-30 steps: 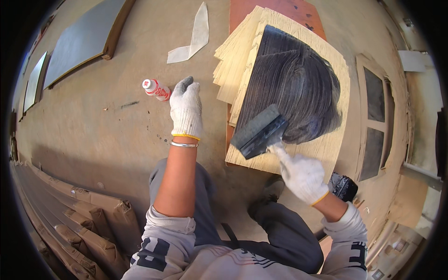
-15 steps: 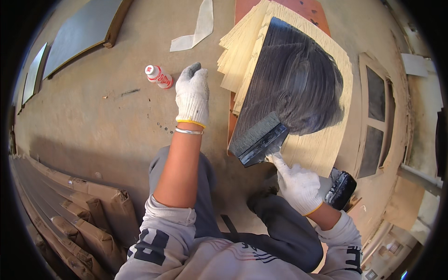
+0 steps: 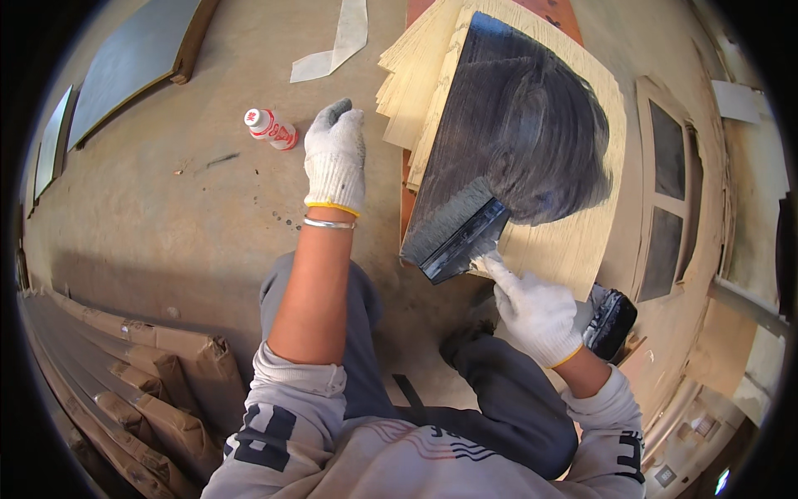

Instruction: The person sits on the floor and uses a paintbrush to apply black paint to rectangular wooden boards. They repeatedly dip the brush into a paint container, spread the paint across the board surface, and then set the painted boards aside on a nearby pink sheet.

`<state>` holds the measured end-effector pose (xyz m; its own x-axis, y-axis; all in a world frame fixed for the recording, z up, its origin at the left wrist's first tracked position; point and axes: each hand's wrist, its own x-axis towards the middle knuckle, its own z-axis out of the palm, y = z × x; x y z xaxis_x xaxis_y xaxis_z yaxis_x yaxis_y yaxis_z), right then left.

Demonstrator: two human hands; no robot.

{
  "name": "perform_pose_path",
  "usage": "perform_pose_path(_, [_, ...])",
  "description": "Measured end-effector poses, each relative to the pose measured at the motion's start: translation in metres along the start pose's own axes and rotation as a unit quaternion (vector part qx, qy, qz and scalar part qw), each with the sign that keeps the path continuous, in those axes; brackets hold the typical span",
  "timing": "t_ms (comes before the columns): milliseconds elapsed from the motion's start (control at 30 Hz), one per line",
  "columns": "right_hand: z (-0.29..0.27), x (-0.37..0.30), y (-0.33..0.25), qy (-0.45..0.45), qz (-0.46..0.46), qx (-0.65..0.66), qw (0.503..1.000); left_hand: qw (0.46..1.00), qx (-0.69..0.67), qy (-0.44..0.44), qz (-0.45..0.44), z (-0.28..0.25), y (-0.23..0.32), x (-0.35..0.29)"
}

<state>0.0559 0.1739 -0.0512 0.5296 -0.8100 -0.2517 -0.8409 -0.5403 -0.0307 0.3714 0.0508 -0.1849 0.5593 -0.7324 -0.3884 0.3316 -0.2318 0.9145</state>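
Note:
My right hand (image 3: 539,318), in a white knit glove, grips the handle of a wide flat brush (image 3: 460,234) with grey bristles and a dark head. The bristles press on the lower left part of a dark, wet-looking coating (image 3: 515,108), streaked with curved strokes, on the top pale wood-grain sheet (image 3: 553,262). This sheet lies on a fanned stack of pale sheets (image 3: 416,75). Left of the stack, my gloved left hand (image 3: 336,154) is held in a loose fist with a grey fingertip area; nothing shows in it. A white bottle with red markings (image 3: 272,130) stands beside it.
A black container (image 3: 611,323) smeared with paint sits by my right wrist. Reddish-brown board (image 3: 544,10) shows under the stack. A white strip (image 3: 337,54) lies on the floor. Brown wrapped bundles (image 3: 191,358) lie lower left, panels (image 3: 137,62) upper left, a framed panel (image 3: 665,200) right.
The view has shifted slightly, so most things sit a little higher and further left. The brush stays at the coating's lower left edge in my right hand; my left hand keeps its fist.

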Motion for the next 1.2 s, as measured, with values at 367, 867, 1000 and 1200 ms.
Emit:
perform_pose_path(367, [0.020,-0.048,0.180,0.045,0.270,0.735,0.620,1.000,-0.006,-0.018,-0.015,0.002,0.008,-0.007])
perform_pose_path(867, [0.048,0.037,0.188,0.029,0.191,0.771,0.606,0.999,0.013,-0.027,-0.015,0.007,0.012,-0.018])
perform_pose_path(1000, [0.039,0.062,0.144,-0.031,0.166,0.786,0.594,0.999,0.026,-0.025,-0.011,0.008,0.016,-0.022])
perform_pose_path(1200, [0.031,0.134,0.057,-0.058,0.105,0.794,0.596,0.999,0.038,-0.022,-0.013,0.012,0.009,-0.020])
